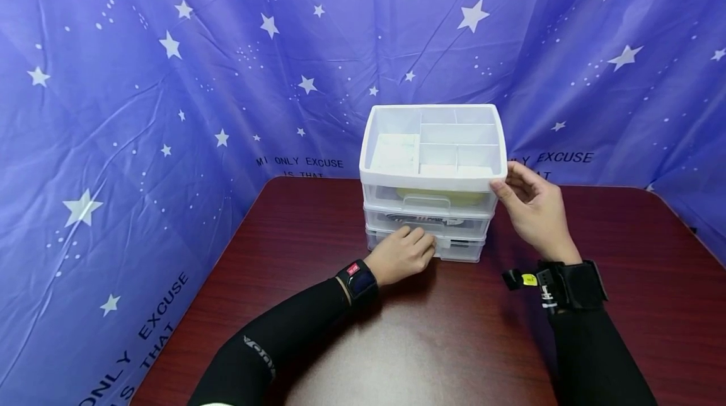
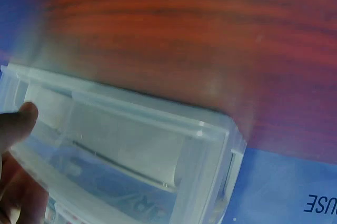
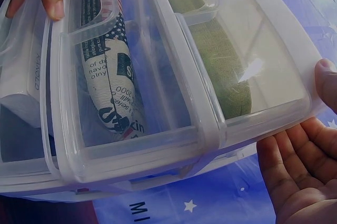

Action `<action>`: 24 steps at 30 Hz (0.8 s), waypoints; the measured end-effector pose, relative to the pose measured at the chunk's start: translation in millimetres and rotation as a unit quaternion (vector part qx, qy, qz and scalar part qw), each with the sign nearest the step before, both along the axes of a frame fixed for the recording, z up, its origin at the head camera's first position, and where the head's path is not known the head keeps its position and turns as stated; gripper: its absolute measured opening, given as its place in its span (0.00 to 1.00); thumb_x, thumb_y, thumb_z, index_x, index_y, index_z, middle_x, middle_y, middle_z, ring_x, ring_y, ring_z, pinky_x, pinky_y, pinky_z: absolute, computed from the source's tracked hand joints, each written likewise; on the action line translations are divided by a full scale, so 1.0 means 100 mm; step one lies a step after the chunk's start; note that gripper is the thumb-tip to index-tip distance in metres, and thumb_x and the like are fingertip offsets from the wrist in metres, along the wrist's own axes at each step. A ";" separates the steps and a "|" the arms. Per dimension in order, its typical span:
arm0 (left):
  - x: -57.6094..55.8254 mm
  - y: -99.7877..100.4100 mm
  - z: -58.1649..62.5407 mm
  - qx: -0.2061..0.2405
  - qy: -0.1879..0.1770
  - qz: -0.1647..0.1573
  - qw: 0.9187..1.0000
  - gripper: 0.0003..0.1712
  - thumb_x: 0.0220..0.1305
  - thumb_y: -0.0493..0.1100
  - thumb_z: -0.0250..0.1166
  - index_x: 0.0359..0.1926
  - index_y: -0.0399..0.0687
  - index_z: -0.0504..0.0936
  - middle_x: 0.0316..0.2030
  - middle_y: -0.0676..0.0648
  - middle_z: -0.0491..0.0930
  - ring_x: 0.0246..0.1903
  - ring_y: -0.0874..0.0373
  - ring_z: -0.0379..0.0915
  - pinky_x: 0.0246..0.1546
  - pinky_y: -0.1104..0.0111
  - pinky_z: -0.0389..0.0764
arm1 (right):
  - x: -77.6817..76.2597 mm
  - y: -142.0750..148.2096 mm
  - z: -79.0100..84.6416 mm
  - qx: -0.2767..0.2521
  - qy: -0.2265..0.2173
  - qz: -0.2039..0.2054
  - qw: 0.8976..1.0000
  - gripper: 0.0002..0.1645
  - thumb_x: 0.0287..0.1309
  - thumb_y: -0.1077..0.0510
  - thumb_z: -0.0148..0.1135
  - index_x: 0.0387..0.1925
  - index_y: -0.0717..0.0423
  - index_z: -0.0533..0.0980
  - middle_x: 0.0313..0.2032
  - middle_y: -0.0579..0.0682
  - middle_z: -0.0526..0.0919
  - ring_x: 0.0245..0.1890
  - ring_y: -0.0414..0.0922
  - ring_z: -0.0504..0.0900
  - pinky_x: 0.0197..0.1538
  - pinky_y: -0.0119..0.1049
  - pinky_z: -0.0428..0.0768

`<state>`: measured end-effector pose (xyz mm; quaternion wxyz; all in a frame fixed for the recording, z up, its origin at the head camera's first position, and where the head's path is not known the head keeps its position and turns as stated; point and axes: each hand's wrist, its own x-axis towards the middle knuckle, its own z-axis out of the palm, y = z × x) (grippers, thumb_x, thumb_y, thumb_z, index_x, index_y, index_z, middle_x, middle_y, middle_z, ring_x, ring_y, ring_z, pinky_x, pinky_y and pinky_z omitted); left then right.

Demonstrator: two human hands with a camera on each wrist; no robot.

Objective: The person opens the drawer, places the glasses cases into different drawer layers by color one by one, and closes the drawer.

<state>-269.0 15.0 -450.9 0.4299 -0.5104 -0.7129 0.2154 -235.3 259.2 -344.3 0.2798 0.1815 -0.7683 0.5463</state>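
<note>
A white and clear plastic drawer organizer (image 1: 397, 178) with three stacked drawers stands on the table. At its front, my left hand (image 1: 401, 256) grips the handle area of the bottom drawer (image 1: 464, 251); in the left wrist view its thumb (image 2: 27, 113) lies against the clear front. My right hand (image 1: 537, 214) holds the front right corner of the top tray, thumb on the rim and fingers against the side. Through the fronts show a green fabric item (image 3: 226, 66) in the top drawer, a printed pouch (image 3: 108, 81) in the middle one and a white box (image 3: 21, 84) in the bottom one.
The organizer's top tray has several divided compartments (image 1: 397, 150). Beneath everything is a dark red wooden table (image 1: 306, 217). A blue curtain (image 1: 227, 78) with white stars hangs close behind the table and along its left side.
</note>
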 end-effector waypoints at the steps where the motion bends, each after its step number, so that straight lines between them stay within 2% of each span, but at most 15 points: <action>1: 0.00 0.00 -0.01 0.003 0.004 -0.004 1.000 0.26 0.75 0.35 0.37 0.44 0.48 0.85 0.39 0.52 0.77 0.33 0.59 0.69 0.26 0.71 0.67 | 0.00 0.00 0.00 0.000 0.000 0.000 1.000 0.20 0.63 0.66 0.62 0.54 0.74 0.74 0.42 0.54 0.82 0.42 0.39 0.81 0.45 0.21 0.78; 7: 0.00 0.00 -0.03 0.013 0.013 -0.008 1.000 0.23 0.74 0.35 0.41 0.43 0.47 0.85 0.38 0.52 0.78 0.32 0.60 0.69 0.26 0.71 0.68 | 0.00 0.00 0.00 0.002 -0.001 -0.001 1.000 0.20 0.63 0.66 0.62 0.54 0.74 0.74 0.42 0.56 0.82 0.42 0.39 0.82 0.45 0.21 0.78; 15: 0.01 0.00 -0.01 0.023 0.009 -0.006 1.000 0.24 0.74 0.35 0.41 0.36 0.50 0.85 0.32 0.53 0.75 0.30 0.60 0.69 0.24 0.72 0.67 | 0.00 -0.01 0.00 0.002 0.001 -0.001 1.000 0.20 0.63 0.66 0.62 0.55 0.73 0.74 0.42 0.54 0.82 0.42 0.40 0.82 0.44 0.20 0.78; 23: -0.03 0.03 0.00 0.034 0.026 -0.024 0.999 0.24 0.73 0.34 0.41 0.31 0.51 0.83 0.29 0.54 0.76 0.28 0.61 0.70 0.23 0.74 0.67 | 0.00 0.00 0.00 0.001 0.001 -0.002 1.000 0.20 0.63 0.66 0.62 0.54 0.73 0.74 0.42 0.58 0.82 0.41 0.40 0.82 0.43 0.20 0.79; 24: -0.01 0.02 0.03 0.033 0.027 -0.026 0.999 0.24 0.72 0.34 0.41 0.31 0.51 0.83 0.29 0.54 0.76 0.28 0.61 0.70 0.23 0.75 0.67 | 0.00 0.00 0.00 0.001 0.001 -0.002 1.000 0.20 0.63 0.66 0.62 0.54 0.73 0.74 0.42 0.58 0.82 0.41 0.40 0.82 0.43 0.20 0.79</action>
